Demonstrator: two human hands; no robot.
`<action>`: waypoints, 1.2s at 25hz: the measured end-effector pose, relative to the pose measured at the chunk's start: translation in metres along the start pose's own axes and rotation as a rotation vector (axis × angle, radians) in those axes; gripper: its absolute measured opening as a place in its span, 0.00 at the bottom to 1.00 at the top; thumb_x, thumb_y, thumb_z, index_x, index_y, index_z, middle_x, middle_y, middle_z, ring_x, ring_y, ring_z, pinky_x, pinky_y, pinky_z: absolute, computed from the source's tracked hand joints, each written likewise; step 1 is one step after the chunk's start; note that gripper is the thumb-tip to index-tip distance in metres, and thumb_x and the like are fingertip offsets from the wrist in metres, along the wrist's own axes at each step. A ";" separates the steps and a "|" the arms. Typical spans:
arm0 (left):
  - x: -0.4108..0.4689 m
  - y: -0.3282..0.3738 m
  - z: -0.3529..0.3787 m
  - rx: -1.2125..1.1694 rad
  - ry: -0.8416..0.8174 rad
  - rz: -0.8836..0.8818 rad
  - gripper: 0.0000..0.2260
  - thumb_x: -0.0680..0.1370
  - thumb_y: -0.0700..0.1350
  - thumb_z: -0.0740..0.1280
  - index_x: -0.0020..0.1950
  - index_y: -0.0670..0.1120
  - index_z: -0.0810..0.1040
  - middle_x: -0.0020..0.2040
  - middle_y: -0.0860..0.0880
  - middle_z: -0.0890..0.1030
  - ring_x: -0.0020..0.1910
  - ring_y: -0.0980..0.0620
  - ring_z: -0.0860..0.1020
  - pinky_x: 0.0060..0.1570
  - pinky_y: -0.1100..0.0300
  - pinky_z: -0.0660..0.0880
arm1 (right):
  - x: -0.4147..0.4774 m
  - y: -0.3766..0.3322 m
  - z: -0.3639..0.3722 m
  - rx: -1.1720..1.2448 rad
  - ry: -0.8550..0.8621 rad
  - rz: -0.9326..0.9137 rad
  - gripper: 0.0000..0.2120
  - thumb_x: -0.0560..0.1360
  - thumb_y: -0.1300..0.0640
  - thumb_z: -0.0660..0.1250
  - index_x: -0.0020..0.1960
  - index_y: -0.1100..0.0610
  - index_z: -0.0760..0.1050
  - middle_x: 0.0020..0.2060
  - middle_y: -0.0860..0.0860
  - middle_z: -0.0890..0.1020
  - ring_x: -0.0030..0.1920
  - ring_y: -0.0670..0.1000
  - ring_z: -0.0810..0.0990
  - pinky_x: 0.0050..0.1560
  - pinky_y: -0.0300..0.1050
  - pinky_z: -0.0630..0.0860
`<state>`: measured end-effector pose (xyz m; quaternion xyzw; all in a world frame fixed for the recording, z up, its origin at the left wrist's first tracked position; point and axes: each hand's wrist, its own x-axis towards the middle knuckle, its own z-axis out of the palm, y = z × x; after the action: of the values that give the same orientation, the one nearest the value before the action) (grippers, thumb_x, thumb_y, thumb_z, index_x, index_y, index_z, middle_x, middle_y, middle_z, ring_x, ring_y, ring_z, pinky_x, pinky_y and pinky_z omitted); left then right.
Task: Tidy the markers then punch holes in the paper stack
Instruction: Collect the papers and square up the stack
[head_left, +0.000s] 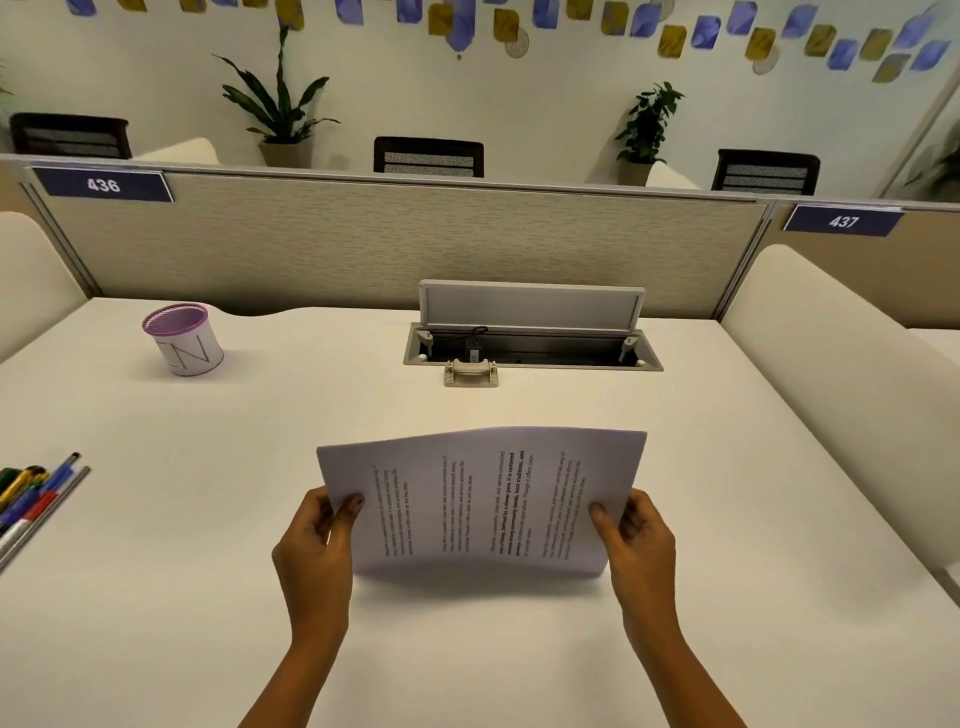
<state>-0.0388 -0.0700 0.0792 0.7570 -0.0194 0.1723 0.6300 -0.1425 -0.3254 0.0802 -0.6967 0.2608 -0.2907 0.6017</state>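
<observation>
A printed paper stack (480, 499) is held upright on its lower edge over the middle of the white desk (467, 649), its text running sideways. My left hand (317, 540) grips its left edge and my right hand (636, 540) grips its right edge, thumbs on the front face. Several markers and pens (31, 499) lie loose in a bundle at the desk's left edge. A pink mesh pen cup (183, 338) stands at the back left with nothing visible inside. A small beige hole punch (470, 372) sits behind the paper, at the front of the cable tray.
An open cable tray (530, 351) with its raised lid is set into the desk at the back centre. A fabric partition (415, 239) closes the far side, and cream side dividers (831, 364) flank the desk.
</observation>
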 end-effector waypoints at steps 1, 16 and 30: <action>-0.001 -0.002 0.000 0.018 -0.005 -0.019 0.06 0.77 0.44 0.65 0.51 0.44 0.77 0.48 0.46 0.83 0.44 0.48 0.80 0.43 0.62 0.79 | -0.001 0.002 0.001 -0.016 -0.004 0.008 0.06 0.76 0.61 0.66 0.53 0.55 0.75 0.49 0.51 0.83 0.50 0.50 0.82 0.53 0.49 0.81; 0.037 0.094 0.013 0.192 -0.175 0.693 0.19 0.78 0.55 0.61 0.57 0.42 0.77 0.52 0.50 0.81 0.47 0.57 0.77 0.47 0.73 0.76 | 0.021 -0.174 0.012 -0.556 -0.256 -0.999 0.16 0.76 0.51 0.59 0.48 0.63 0.79 0.42 0.55 0.83 0.41 0.49 0.79 0.41 0.27 0.73; 0.019 0.076 0.023 -0.224 -0.066 0.116 0.05 0.76 0.48 0.64 0.41 0.52 0.77 0.38 0.58 0.83 0.36 0.56 0.78 0.35 0.68 0.77 | 0.039 -0.091 0.005 0.007 -0.285 -0.254 0.19 0.73 0.56 0.68 0.62 0.58 0.70 0.59 0.52 0.79 0.58 0.52 0.79 0.60 0.50 0.77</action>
<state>-0.0343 -0.1039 0.1533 0.6849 -0.1030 0.1801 0.6985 -0.1107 -0.3371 0.1733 -0.7560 0.0819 -0.2637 0.5935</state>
